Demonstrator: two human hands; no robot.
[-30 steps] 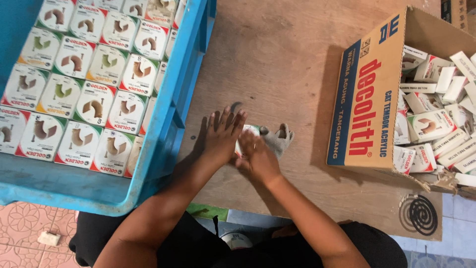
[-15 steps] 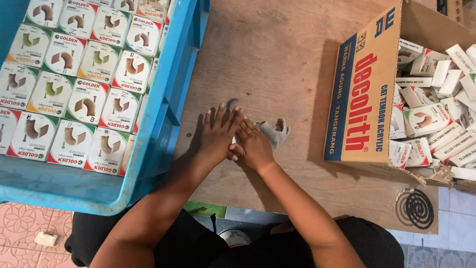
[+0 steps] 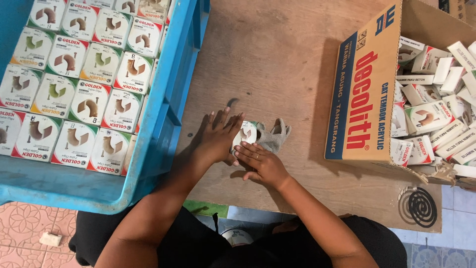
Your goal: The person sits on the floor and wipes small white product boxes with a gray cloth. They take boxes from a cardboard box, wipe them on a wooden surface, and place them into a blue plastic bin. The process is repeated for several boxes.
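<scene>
Small white box [image 3: 246,133] on wooden table [image 3: 277,59], pressed between both hands [image 3: 238,146].

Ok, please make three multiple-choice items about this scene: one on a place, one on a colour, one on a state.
1. Where does the dark spiral coil lie?
A. inside the crate
B. on the board's near right corner, below the cardboard carton
C. on the cloth

2. What colour is the plastic crate of small boxes?
A. blue
B. red
C. grey

3. How do the hands stand?
A. both raised in the air
B. one inside the carton
C. left hand and right hand pressed on a small white box beside a grey cloth

Answers: 1 B, the coil sits on the wood under the carton. 2 A, its walls are blue. 3 C, both hands touch the box.
</scene>
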